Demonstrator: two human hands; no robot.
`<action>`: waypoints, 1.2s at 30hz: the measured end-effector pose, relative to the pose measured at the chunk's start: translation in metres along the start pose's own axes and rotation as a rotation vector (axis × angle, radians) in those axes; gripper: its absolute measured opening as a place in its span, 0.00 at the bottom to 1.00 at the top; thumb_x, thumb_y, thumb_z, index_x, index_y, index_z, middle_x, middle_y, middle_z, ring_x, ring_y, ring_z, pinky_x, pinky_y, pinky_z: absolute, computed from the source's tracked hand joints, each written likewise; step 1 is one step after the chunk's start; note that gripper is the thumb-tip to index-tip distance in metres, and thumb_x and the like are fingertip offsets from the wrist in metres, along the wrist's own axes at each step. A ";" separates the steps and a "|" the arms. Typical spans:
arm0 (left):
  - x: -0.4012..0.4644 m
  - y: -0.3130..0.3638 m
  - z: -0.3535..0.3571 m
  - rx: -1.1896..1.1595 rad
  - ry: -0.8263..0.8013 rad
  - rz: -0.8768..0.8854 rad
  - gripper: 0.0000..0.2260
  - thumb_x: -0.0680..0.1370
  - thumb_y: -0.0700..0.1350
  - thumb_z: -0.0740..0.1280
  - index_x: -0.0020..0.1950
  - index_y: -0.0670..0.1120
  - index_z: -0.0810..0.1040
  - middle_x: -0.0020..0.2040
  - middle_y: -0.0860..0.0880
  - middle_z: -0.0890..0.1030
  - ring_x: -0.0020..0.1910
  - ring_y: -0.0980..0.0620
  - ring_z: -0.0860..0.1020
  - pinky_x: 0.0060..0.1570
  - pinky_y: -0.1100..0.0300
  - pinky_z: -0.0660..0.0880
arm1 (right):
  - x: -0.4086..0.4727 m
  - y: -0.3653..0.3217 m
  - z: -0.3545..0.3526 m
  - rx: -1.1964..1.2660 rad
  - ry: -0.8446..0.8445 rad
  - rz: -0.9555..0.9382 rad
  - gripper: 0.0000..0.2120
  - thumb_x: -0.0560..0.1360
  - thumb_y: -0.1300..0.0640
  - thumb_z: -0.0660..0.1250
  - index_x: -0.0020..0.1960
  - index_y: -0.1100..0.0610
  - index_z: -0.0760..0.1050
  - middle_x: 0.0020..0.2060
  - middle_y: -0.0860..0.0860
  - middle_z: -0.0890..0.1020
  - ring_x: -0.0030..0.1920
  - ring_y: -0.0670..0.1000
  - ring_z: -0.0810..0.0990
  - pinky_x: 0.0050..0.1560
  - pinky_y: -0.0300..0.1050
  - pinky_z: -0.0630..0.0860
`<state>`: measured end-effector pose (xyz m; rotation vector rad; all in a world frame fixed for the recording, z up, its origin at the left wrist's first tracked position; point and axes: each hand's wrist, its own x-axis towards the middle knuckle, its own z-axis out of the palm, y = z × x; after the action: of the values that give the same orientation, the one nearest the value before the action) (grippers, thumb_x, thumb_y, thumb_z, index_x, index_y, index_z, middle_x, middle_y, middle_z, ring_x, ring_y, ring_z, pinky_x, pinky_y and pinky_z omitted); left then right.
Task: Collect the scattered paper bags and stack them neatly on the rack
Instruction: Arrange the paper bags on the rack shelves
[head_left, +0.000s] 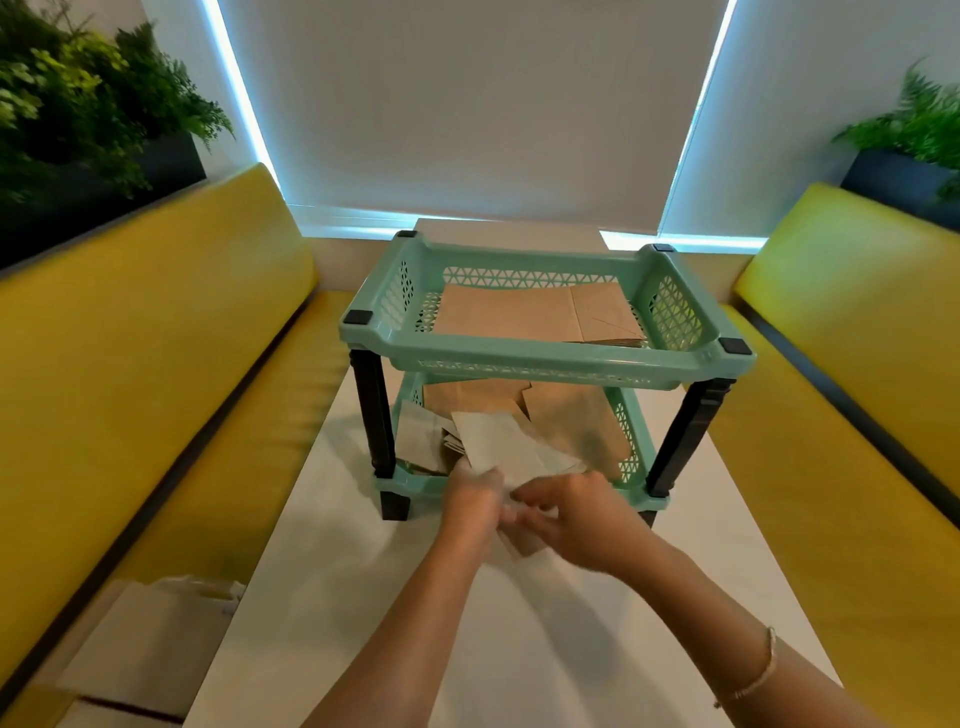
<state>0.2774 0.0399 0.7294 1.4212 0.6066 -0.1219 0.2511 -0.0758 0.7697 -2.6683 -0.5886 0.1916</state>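
Head view | left hand (470, 501) and right hand (571, 512) both pinched white paper bag (511, 449) | rack (545, 353) just beyond hands, on bench (363, 597)

Both my forearms are bare, with no sleeves showing anywhere up to the frame's edge. On my right wrist I wear a thin bracelet (756, 670), a slim pale chain or beaded strand that wraps loosely around the arm. My left grip (474, 503) and right grip (574, 512) are bare too, without gloves; motion blur hides any rings or nail detail.
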 end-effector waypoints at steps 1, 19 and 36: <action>0.001 0.000 -0.004 0.039 0.035 0.023 0.16 0.79 0.37 0.60 0.67 0.43 0.70 0.61 0.42 0.77 0.54 0.44 0.77 0.50 0.53 0.75 | 0.006 0.003 -0.002 0.045 0.006 0.041 0.19 0.77 0.45 0.60 0.64 0.51 0.74 0.58 0.48 0.80 0.55 0.48 0.79 0.58 0.43 0.75; 0.006 -0.002 -0.046 0.081 0.232 0.025 0.18 0.79 0.40 0.62 0.70 0.45 0.69 0.63 0.44 0.76 0.60 0.44 0.75 0.57 0.53 0.73 | 0.073 0.046 0.012 -0.019 -0.179 0.220 0.20 0.79 0.44 0.56 0.62 0.53 0.77 0.52 0.53 0.81 0.49 0.51 0.77 0.52 0.44 0.74; -0.002 -0.010 -0.033 -0.003 0.171 0.013 0.25 0.80 0.56 0.57 0.71 0.43 0.64 0.65 0.42 0.72 0.63 0.40 0.72 0.63 0.44 0.71 | 0.018 -0.001 0.028 -0.052 -0.175 -0.231 0.18 0.81 0.49 0.55 0.67 0.52 0.72 0.63 0.51 0.76 0.66 0.50 0.70 0.69 0.53 0.62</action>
<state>0.2613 0.0689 0.7207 1.4414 0.7370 0.0113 0.2605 -0.0571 0.7438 -2.6222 -0.9624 0.3499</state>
